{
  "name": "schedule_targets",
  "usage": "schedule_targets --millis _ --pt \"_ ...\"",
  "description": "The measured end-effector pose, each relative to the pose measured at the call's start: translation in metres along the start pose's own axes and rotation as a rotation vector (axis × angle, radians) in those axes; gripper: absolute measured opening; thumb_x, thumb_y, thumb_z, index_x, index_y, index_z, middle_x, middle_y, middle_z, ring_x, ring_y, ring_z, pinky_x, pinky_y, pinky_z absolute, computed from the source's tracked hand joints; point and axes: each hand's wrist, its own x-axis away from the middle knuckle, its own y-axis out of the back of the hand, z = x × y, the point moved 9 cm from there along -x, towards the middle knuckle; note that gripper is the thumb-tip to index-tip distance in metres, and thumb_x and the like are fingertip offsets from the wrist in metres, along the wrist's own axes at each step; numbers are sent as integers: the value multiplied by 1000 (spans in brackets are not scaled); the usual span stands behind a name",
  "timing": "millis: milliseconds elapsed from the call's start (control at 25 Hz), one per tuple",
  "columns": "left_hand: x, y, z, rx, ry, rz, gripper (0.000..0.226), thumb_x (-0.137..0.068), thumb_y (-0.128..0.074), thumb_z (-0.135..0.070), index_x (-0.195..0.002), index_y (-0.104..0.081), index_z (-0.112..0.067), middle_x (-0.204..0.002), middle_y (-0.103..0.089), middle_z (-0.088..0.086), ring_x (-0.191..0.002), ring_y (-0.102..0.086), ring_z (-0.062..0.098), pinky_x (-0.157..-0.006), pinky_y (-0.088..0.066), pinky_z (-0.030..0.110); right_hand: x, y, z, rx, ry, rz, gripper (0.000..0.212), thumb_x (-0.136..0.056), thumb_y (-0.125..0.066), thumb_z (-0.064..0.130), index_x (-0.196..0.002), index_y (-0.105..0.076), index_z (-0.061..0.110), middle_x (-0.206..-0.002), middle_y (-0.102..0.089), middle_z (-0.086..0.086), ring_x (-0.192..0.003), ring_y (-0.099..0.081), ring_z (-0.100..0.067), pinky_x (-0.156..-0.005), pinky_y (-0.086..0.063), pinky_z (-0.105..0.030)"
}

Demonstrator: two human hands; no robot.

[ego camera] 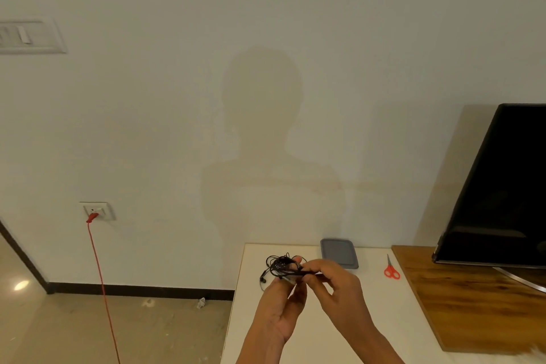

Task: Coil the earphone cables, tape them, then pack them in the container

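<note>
A black earphone cable (279, 265) is bunched into a loose coil above the white table (378, 298). My left hand (283, 301) holds the coil from below, fingers wrapped around it. My right hand (334, 281) pinches a strand at the coil's right side between thumb and forefinger. An earbud (262, 278) dangles from the coil's left side. A grey lidded container (339, 253) lies flat at the table's back edge, just behind my right hand. No tape is recognisable in this view.
Red-handled scissors (391, 269) lie to the right of the container. A wooden board (472, 298) with a black monitor (499, 186) takes up the table's right side. A red cord (102, 284) hangs from a wall socket at left, down to the floor.
</note>
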Motion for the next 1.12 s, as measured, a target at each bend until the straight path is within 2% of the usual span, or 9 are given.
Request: schedule_targets --millis 160,440,560,680,840,960,1000,1040,1120 --pt "-1 1 -1 -10 -14 -1 16 -85 -63 1 -98 -70 -5 -92 -68 15 -85 -59 21 -73 -48 28 4 -2 4 149 185 38 24 -82 -65 5 -97 -67 22 -100 -67 14 -97 -60 3 -83 -50 -14" --pt "-3 9 -9 -98 -137 -47 13 -86 -63 4 -97 -69 1 -89 -72 16 -79 -66 23 -55 -58 24 2 -3 10 233 258 62 26 -82 -62 4 -100 -61 23 -96 -66 7 -94 -57 -2 -82 -47 -10" --pt "-4 8 -15 -138 -212 -41 15 -86 -60 8 -97 -69 2 -91 -72 18 -81 -68 23 -59 -59 22 -1 -4 5 201 228 62 27 -85 -61 5 -102 -59 26 -96 -66 7 -93 -56 0 -81 -46 -11" --pt "-6 9 -21 -217 -270 -32 15 -86 -63 4 -99 -70 2 -91 -74 18 -78 -71 20 -63 -58 22 0 -13 -4 239 186 144 29 -90 -55 10 -108 -52 33 -100 -63 10 -96 -47 7 -85 -44 -11" --pt "-12 18 -24 -329 -307 -82 25 -87 -55 12 -104 -69 -1 -91 -75 17 -81 -72 23 -64 -58 24 4 -26 -7 288 165 305 37 -94 -47 13 -123 -44 37 -112 -58 13 -101 -40 14 -90 -33 0" --pt "-19 28 -31 -400 -327 -130 22 -88 -60 3 -106 -69 -5 -90 -75 15 -84 -72 25 -69 -58 26 9 -30 -10 177 10 458 35 -98 -40 19 -127 -39 39 -119 -54 22 -100 -50 14 -85 -37 -1" --pt "-20 28 -33 -398 -330 -122 20 -87 -65 -3 -106 -69 -6 -89 -76 14 -83 -72 23 -69 -57 26 8 -26 -12 47 -78 424 29 -99 -40 19 -122 -43 36 -116 -59 25 -92 -56 11 -81 -41 -4" --pt "-19 26 -33 -395 -332 -104 19 -85 -69 -8 -105 -69 -6 -88 -76 13 -80 -72 21 -68 -57 25 4 -20 -18 -92 -173 315 21 -99 -43 17 -115 -49 30 -107 -68 21 -83 -63 5 -77 -46 -9" --pt "-18 18 -30 -413 -326 -59 19 -84 -72 -11 -103 -69 -7 -86 -76 11 -73 -71 16 -64 -56 23 -4 -7 -40 -336 -414 57 10 -95 -54 16 -98 -62 20 -87 -75 6 -79 -70 -11 -76 -55 -24"
